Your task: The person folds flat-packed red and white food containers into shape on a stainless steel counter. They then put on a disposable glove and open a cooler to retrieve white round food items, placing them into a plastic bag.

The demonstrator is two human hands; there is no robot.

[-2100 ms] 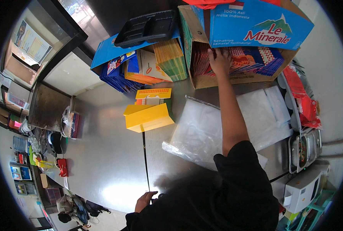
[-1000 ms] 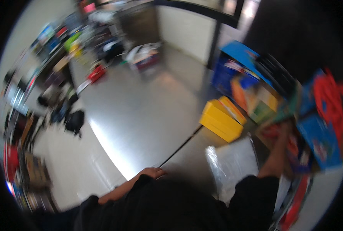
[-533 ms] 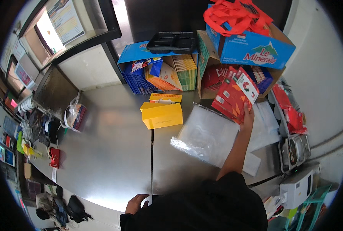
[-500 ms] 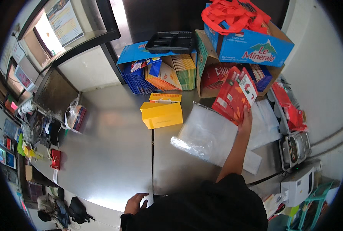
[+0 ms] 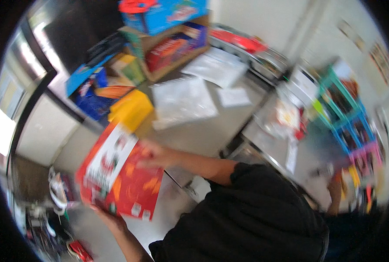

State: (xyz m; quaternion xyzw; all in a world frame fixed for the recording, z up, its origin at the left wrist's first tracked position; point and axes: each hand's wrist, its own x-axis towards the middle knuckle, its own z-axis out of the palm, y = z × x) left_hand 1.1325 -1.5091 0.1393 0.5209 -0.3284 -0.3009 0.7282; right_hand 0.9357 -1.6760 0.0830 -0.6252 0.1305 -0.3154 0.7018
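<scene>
A flat, folded red carton [image 5: 137,183] with orange shapes and a white printed panel is held up tilted in front of me, over the metal table. My left hand [image 5: 109,218] grips its lower edge from below. At its upper right edge is my right hand [image 5: 157,155], its blurred fingers lying over the red face. Behind the carton stands a yellow box [image 5: 132,111]. Clear plastic sheets [image 5: 185,102] lie flat on the table beyond my right hand.
Cardboard boxes of folded cartons [image 5: 177,50] stand at the back, a blue box [image 5: 172,15] on top. Metal containers [image 5: 269,63] and a white device [image 5: 301,85] line the wall. Coloured crates [image 5: 356,131] are at right, near another person's arm [image 5: 334,192].
My view has swung to the right. The red carton has come from beside the boxes to in front of me, and my left hand has risen from the table's edge to hold it too.
</scene>
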